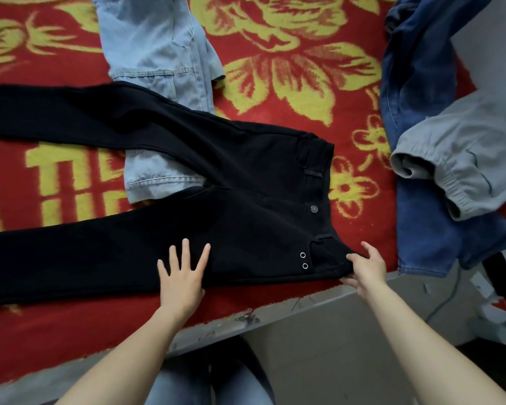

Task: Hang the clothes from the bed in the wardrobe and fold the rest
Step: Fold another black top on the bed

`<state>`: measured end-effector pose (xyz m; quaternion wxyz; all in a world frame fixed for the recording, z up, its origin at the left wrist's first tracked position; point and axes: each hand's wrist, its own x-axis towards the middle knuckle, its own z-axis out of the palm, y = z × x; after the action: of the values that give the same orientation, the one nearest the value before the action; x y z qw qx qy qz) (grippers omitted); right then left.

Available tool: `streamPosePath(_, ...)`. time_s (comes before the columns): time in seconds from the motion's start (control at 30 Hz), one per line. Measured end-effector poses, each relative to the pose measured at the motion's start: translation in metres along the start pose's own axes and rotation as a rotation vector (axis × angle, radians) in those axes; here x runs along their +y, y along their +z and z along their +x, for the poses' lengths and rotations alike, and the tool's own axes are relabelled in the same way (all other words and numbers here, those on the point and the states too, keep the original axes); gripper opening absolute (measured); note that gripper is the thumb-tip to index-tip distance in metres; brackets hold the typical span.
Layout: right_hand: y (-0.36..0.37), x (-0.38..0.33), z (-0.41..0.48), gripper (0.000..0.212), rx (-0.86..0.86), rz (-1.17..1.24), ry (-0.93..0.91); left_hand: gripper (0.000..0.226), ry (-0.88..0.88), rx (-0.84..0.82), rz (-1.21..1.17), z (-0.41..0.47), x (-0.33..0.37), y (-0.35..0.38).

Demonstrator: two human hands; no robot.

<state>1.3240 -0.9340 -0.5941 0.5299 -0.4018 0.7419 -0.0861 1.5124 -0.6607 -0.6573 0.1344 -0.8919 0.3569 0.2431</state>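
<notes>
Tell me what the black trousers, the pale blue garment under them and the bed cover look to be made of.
Black trousers: matte woven cloth, likely cotton twill or black denim, with a metal button and two rivets. Pale blue garment: faded denim, with visible stitched seams and washed patches. Bed cover: soft, fuzzy-looking pile, perhaps towelling or fleece, since the pattern edges look blurred.

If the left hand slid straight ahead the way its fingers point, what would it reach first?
The left hand lies flat on the black trousers, fingers pointing up the bed. It would likely stay on black cloth, then meet the light blue jeans showing between the trouser legs.
</notes>
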Motion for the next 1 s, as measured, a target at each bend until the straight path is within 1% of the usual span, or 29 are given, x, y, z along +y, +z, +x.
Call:
streamPosePath(0.1, 0.002, -0.014, -0.001, 0.048, -0.012, 0.050, 0.012, 0.109, -0.020, 0.034, 0.033, 0.007, -0.017, 0.003)
streamPosePath(0.23, 0.013, -0.035, -0.012, 0.027, -0.012, 0.184, 0.059, 0.088, 0.050, 0.028, -0.028, 0.005, -0.038, 0.003)
streamPosePath(0.27, 0.016, -0.040, -0.015, 0.026, 0.003, 0.210, 0.061, 0.081, 0.087, 0.027, -0.089, 0.004, -0.045, 0.001)
streamPosePath(0.33, 0.023, -0.051, -0.021, 0.024, 0.029, 0.254, 0.059, 0.060, 0.139, 0.030, -0.332, 0.008, -0.066, -0.011)
streamPosePath(0.4, 0.026, -0.064, -0.028, 0.019, 0.049, 0.299, 0.048, 0.035, 0.074, -0.066, -0.604, 0.018, -0.091, -0.040)
streamPosePath(0.47, 0.029, -0.080, -0.033, 0.022, 0.047, 0.315, 0.028, 0.015, 0.014, -0.133, -0.831, 0.033, -0.119, -0.080)
streamPosePath(0.5, 0.031, -0.087, -0.034, 0.024, 0.037, 0.286, 0.012, 0.012, 0.003, -0.149, -0.881, 0.042, -0.132, -0.101)
streamPosePath(0.57, 0.038, -0.099, -0.035, 0.027, 0.007, 0.183, -0.054, 0.010, 0.001, -0.145, -0.890, 0.060, -0.154, -0.141)
streamPosePath(0.67, 0.051, -0.114, -0.027, 0.033, -0.050, -0.036, -0.228, 0.006, -0.013, -0.057, -0.856, 0.090, -0.169, -0.188)
streamPosePath(0.77, 0.056, -0.135, -0.008, 0.026, -0.102, -0.151, -0.343, 0.012, -0.026, 0.089, -0.774, 0.121, -0.160, -0.230)
streamPosePath(0.83, 0.060, -0.154, 0.009, 0.019, -0.114, -0.183, -0.376, 0.014, -0.096, 0.243, -0.670, 0.142, -0.147, -0.252)
streamPosePath(0.9, 0.072, -0.176, 0.035, 0.017, -0.124, -0.217, -0.382, 0.016, -0.176, 0.463, -0.499, 0.170, -0.126, -0.263)
streamPosePath(0.93, 0.079, -0.184, 0.044, 0.021, -0.114, -0.226, -0.370, 0.019, -0.198, 0.557, -0.422, 0.182, -0.115, -0.263)
streamPosePath(0.97, 0.086, -0.190, 0.056, 0.030, -0.088, -0.238, -0.356, 0.024, -0.222, 0.627, -0.374, 0.195, -0.101, -0.259)
streamPosePath(1.0, 0.094, -0.194, 0.069, 0.041, -0.049, -0.267, -0.356, 0.032, -0.252, 0.661, -0.352, 0.209, -0.083, -0.254)
